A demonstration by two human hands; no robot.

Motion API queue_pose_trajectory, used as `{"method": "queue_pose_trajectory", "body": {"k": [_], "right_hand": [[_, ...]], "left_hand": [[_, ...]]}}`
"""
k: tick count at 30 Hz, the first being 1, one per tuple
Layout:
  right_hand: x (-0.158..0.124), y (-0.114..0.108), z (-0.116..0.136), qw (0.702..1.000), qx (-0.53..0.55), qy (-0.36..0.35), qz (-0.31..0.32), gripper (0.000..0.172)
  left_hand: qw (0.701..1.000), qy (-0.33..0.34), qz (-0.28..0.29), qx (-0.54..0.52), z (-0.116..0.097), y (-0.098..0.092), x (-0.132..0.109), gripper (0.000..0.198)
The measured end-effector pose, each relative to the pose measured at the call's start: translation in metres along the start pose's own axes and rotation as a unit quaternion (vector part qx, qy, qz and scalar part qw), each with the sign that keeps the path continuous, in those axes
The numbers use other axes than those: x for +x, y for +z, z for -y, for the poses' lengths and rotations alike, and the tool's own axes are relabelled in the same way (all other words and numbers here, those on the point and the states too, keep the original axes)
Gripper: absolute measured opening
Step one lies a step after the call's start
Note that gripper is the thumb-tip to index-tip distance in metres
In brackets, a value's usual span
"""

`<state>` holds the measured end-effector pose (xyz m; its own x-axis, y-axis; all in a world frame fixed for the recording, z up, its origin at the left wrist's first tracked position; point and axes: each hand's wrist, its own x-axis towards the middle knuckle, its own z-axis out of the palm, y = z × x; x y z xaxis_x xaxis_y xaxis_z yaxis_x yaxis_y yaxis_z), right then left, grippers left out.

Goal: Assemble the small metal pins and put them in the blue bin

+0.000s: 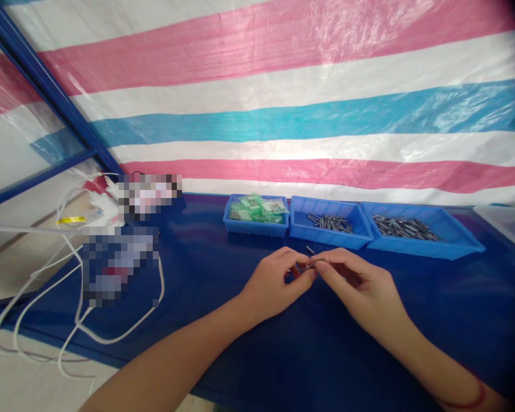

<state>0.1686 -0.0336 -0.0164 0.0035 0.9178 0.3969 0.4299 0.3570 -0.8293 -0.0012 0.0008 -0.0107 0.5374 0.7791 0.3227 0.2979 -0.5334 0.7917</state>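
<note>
My left hand [278, 280] and my right hand [360, 280] meet over the blue table, fingertips almost touching. Each hand is closed in a pinch on a thin metal rod [305, 267] held level between them. Another slim metal rod [311, 250] shows just beyond the fingertips; whether it is held or lies on the table I cannot tell. The fingers cover much of the metal, so its exact shape is hidden. Past my hands, the middle blue bin [298, 230] holds a pile of short metal rods [332, 222].
To the right, another blue bin [463, 243] holds more dark metal pieces [405, 227]. A smaller blue bin [257, 229] contains green-and-clear packets [257, 207]. White cables [161, 286] loop along the left side. Striped sheeting [283, 123] hangs behind the table [189, 274].
</note>
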Motion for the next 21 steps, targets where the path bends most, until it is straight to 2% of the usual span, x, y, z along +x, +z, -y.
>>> {"method": "queue_pose_trajectory", "body": {"k": [4, 10, 13, 15, 17, 19, 21], "right_hand": [[0.002, -0.003, -0.001, 1.0, 0.003, 0.006, -0.001, 0.014], [0.002, -0.003, 0.004, 0.999, -0.033, -0.003, 0.039, 0.018], [0.005, -0.007, 0.006, 0.996, -0.066, -0.027, 0.047, 0.021], [0.011, -0.018, 0.004, 0.994, -0.102, -0.046, 0.008, 0.021], [0.02, -0.038, -0.003, 0.983, -0.161, -0.055, -0.062, 0.02], [0.03, -0.064, -0.015, 0.956, -0.257, -0.033, -0.14, 0.022], [0.037, -0.092, -0.031, 0.909, -0.368, 0.026, -0.195, 0.023]], "left_hand": [[1.0, -0.011, -0.015, 0.0, 0.0, -0.001, 0.001, 0.016], [0.998, -0.012, -0.062, 0.006, -0.002, -0.003, 0.001, 0.018], [0.998, -0.022, -0.055, 0.014, -0.001, -0.004, 0.002, 0.021], [0.998, -0.02, -0.029, 0.054, 0.001, -0.005, 0.002, 0.029], [0.991, -0.013, 0.007, 0.135, 0.003, -0.006, 0.001, 0.036], [0.974, -0.01, 0.04, 0.224, 0.006, -0.006, -0.001, 0.038], [0.956, -0.013, 0.068, 0.284, 0.008, -0.007, -0.002, 0.038]]}}
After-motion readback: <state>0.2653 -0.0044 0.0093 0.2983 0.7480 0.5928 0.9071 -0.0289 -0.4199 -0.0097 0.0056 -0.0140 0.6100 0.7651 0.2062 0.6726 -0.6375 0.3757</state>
